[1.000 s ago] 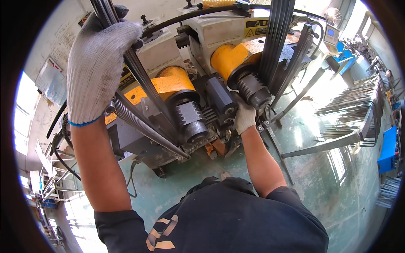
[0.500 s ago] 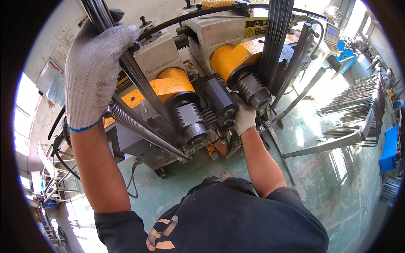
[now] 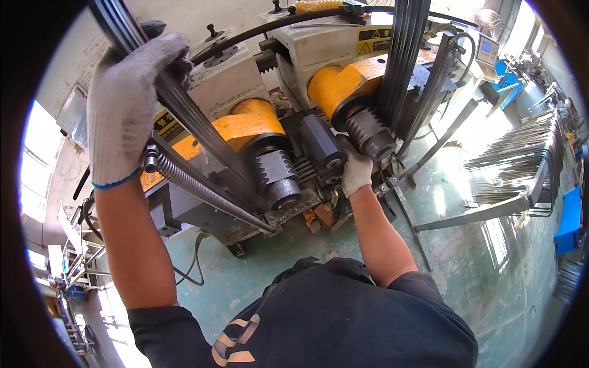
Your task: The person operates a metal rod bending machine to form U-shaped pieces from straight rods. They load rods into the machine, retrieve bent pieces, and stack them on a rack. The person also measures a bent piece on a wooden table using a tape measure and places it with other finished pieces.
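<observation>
My left hand (image 3: 126, 104), in a white knit glove with dark fingertips, is closed around a bundle of long dark metal rods (image 3: 202, 132). The bundle slants from the upper left down to the left grooved cylinder (image 3: 277, 175) of a bending machine. My right hand (image 3: 356, 167), also gloved, reaches between a dark hexagonal block (image 3: 322, 142) and the right grooved cylinder (image 3: 370, 132); its fingers are hidden there. A second bundle of rods (image 3: 402, 61) rises beside that cylinder. Rods also show between the cylinders; whether they join both bundles I cannot tell.
Yellow bending arms (image 3: 248, 122) carry the cylinders. A coiled spring (image 3: 190, 184) runs below the left bundle. To the right, a rack (image 3: 500, 208) holds many bent rods above the green floor (image 3: 466, 270). A small control box (image 3: 486, 50) stands far right.
My left hand and the upper end of its rod bundle have swung a little to the left, so the bundle leans further outward. The right hand stays about where it was.
</observation>
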Available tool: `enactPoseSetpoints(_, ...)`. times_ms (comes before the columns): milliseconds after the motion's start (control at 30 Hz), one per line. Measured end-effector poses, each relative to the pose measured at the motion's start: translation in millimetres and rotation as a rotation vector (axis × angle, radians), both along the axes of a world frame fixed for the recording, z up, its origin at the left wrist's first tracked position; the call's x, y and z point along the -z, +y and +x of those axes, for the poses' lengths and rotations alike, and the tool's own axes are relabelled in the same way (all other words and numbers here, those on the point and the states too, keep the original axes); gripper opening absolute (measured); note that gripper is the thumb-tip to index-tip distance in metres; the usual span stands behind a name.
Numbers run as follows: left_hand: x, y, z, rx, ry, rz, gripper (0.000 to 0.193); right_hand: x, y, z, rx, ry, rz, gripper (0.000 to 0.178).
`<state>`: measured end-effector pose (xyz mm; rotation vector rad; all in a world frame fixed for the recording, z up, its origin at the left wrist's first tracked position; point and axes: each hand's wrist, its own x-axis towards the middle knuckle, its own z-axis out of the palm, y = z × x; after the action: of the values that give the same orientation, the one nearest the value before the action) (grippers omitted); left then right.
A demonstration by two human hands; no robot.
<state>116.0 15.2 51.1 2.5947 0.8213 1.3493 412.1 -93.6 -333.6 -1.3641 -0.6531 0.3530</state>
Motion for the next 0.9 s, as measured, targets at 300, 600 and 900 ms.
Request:
enactPoseSetpoints(300, -7.1, -3.9, -21.7, -0.105, 0.066, -0.074, 0.048, 14.6, -3.9, -4.1, -0.062, 0.425, 0.095, 0.029)
enactPoseSetpoints(600, -10.2, -9.4, -26.8, -0.051, 0.038, -0.287, 0.057, 45.4, 4.1, 7.4, -0.094, 0.298, 0.1, 0.029)
enactPoseSetpoints(900, -7.4, -0.8, -52.9, -0.222, 0.065, -0.286, 0.043, 36.5, 5.6, 3.7, -0.1, 0.475, 0.177, 0.036)
